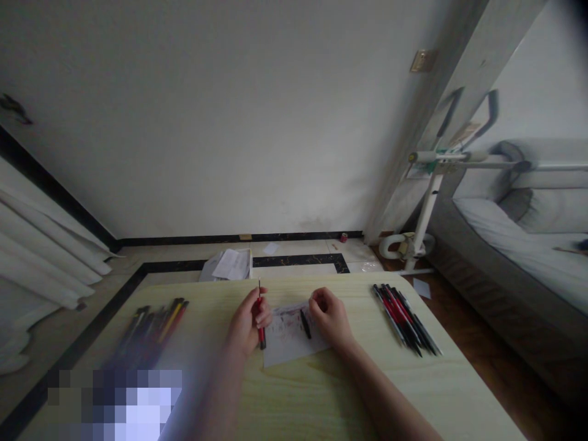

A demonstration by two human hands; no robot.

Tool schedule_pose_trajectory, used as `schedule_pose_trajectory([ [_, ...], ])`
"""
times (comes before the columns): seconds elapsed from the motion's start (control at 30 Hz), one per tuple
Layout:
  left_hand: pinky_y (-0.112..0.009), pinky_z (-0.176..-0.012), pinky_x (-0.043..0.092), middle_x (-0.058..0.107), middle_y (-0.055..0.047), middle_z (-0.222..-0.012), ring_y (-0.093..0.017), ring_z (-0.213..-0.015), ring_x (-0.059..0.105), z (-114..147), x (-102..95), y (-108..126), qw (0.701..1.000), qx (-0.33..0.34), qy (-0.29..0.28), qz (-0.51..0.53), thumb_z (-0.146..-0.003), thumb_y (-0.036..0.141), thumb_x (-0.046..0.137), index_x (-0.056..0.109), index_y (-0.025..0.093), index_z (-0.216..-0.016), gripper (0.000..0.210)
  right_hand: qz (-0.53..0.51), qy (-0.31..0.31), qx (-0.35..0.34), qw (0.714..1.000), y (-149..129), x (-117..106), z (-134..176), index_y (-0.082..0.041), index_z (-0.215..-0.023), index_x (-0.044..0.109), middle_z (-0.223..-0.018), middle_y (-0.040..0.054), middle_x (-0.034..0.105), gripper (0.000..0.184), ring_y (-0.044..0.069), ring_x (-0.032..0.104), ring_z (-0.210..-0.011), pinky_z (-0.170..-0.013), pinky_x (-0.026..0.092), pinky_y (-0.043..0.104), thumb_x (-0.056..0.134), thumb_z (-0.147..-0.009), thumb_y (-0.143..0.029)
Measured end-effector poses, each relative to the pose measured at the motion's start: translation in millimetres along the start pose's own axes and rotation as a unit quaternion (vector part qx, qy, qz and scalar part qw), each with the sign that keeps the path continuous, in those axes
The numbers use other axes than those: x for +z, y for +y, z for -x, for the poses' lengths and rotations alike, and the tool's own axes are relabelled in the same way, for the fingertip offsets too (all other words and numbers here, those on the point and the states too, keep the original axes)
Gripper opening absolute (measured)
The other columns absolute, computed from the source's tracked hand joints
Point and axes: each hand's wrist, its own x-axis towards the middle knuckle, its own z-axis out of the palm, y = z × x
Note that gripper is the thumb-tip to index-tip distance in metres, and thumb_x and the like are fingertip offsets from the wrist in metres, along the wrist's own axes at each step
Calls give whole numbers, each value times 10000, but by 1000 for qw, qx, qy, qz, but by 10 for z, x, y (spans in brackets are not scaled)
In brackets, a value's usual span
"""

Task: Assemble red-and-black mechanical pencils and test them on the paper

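My left hand (251,318) is closed around a red pen (261,335), which stands nearly upright with its thin tip pointing up and a dark lower end. To the right, my right hand (329,313) is curled with thumb and fingers pinched together; whatever may be between them is too small to tell. Between the two hands lies a sheet of paper (287,349) covered in dark and reddish scribbles. A short black piece, perhaps a pen cap (305,324), rests on the paper close to my right hand.
A bunch of black, red and grey pens (404,318) lies at the table's right side. More pens (154,321), some yellow and red, lie blurred at the left. Beyond the wooden table (294,404), papers (231,264) sit in a box on the floor.
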Motion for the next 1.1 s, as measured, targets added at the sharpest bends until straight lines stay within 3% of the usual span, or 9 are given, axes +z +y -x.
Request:
schedule_pose_trajectory([
  [0.37, -146, -348, 197, 393, 71, -518, 0, -347, 273, 15, -3, 3, 1000, -7, 6, -8, -733, 305, 591, 524, 151, -825, 192, 10, 1, -10, 1000, -20, -3, 2, -168, -683, 520, -557, -15, 495, 102, 111, 443, -501, -469, 338, 208, 480, -722, -253],
  [0.67, -151, -345, 191, 395, 75, -518, -6, -347, 269, 23, 28, 16, 1000, -3, 5, -20, -738, 303, 585, 539, 156, -927, 244, 9, -1, -9, 1000, -16, -10, 8, -171, -691, 522, -559, -20, 501, 101, 109, 444, -498, -474, 344, 208, 485, -727, -258],
  [1.1, -148, -339, 198, 383, 78, -507, -6, -337, 266, -1, -10, 0, 1000, -10, 11, -13, -733, 286, 578, 517, 157, -830, 172, 7, -1, -12, 1000, -27, -3, 1, -171, -684, 525, -572, -10, 513, 96, 114, 453, -508, -478, 352, 211, 478, -721, -245],
])
